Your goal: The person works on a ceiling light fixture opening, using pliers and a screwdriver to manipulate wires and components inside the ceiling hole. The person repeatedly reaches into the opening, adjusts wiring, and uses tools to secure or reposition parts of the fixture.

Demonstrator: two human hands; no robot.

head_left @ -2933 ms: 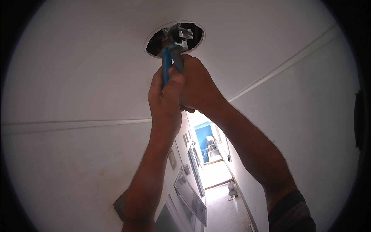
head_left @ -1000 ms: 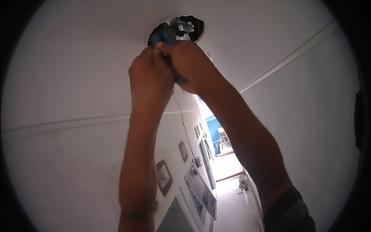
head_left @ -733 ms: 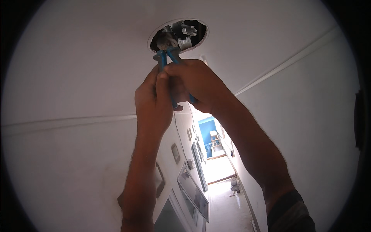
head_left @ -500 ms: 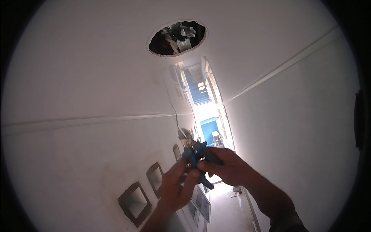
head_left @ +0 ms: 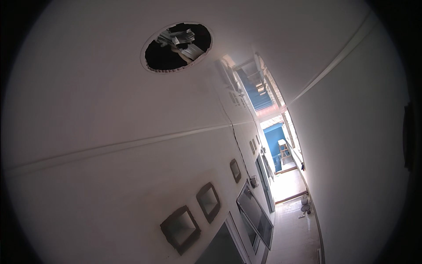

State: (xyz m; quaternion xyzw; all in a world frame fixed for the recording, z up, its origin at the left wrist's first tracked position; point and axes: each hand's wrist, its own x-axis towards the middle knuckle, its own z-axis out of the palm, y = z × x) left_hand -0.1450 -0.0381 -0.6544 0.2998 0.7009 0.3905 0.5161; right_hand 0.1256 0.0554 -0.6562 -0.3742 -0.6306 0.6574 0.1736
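Observation:
Neither my left hand nor my right hand shows in the picture now, and the blue-handled cutting pliers are out of sight too. Overhead, an oval hole (head_left: 160,56) with a ragged edge is cut in the white ceiling (head_left: 88,79). Crumpled silvery sheet (head_left: 182,37) and a pale twisted strand (head_left: 179,53) show inside it. A thin dark wire (head_left: 238,143) runs from the ceiling down the left wall to a small box (head_left: 253,181).
Several square openings with rough dark borders, such as one (head_left: 180,229), line the left wall. A framed window (head_left: 257,215) juts out over the narrow corridor floor (head_left: 290,237). Far off stands a wooden stepladder (head_left: 283,148); small objects (head_left: 305,206) lie by the right wall (head_left: 356,163).
Both hands and the blue-handled pliers have left the view. The view has shifted and tilted: the ceiling hole sits further left, the corridor's far end further right.

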